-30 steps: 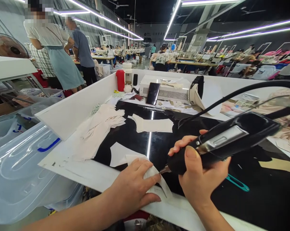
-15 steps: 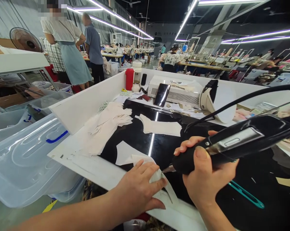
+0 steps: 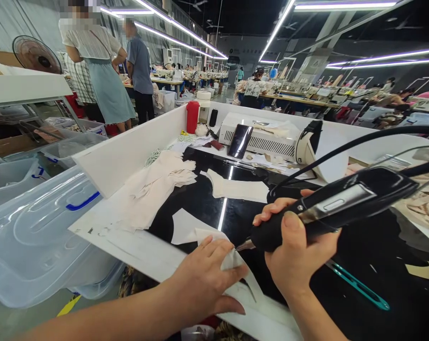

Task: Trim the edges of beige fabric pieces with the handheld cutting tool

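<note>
My left hand lies flat, fingers stretched out, on a pale cloth piece at the front edge of the black work surface. Beneath that cloth a white piece shows at the left. My right hand is wrapped round a black corded hand tool with a silver panel. Its narrow metal tip meets the edge of the cloth close to my left fingertips. Farther back lies a cream cloth piece, and left of it a loose stack of similar pieces.
A slim teal tool lies right of my right hand. Behind stand a phone, a white vented box and a red bottle. Lidded plastic bins flank the table's left side. The tool's cable arches at the right.
My right hand has moved a little left with the tool, bringing its tip to the cloth near my left fingers. My left hand has stayed almost still.
</note>
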The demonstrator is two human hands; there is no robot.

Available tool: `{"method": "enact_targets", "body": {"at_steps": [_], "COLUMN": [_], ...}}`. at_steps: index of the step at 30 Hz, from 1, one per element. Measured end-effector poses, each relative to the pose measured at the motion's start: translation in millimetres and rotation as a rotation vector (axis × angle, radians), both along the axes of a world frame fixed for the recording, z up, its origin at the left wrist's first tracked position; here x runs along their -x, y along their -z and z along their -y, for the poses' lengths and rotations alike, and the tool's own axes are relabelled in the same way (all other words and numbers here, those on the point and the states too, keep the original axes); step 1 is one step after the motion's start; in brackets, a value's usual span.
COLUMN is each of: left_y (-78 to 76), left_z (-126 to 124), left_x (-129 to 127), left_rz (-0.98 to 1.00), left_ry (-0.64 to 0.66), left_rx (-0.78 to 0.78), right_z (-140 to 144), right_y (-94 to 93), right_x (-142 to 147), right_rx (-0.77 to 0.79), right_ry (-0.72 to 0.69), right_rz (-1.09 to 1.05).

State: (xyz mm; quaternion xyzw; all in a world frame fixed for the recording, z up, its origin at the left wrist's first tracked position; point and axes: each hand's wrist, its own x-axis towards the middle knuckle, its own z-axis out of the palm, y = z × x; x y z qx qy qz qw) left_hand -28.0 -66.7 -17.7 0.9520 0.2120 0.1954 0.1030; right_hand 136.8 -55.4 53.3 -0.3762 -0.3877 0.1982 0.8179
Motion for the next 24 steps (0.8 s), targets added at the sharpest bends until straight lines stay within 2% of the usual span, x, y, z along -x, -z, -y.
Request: {"method": "enact_targets", "body": {"at_steps": [4, 7, 11, 15, 20, 24], "left_y": [-2.1, -11.5, -25.3, -28.6, -30.4, -29.6], "left_z": [1, -1, -13, -25, -21, -14], "left_x": [0, 2, 12, 23, 19, 8], "left_rz": [-0.006, -0.007, 0.018, -0.040, -0.154, -0.217], "left_ry": [0.010, 0.028, 0.021, 0.058, -0.023, -0.087], "left_rx": [0.012, 0.032, 0.083, 0.043, -0.072, -0.160], "right_z": [-1, -3, -11, -14, 7, 27], "right_y": [1.3, 1.7, 2.3, -6.5, -25.4, -26.4], "right_x": [1, -1, -9, -16, -17, -16], "right_rx": [0.015, 0.018, -0.023, -0.041, 0.003, 0.019], "right_ry": [0.017, 0.017, 0.010, 0.035, 0.069, 0.024], "right_rz": [0.037, 0.058, 0.091, 0.090, 0.003, -0.002]}}
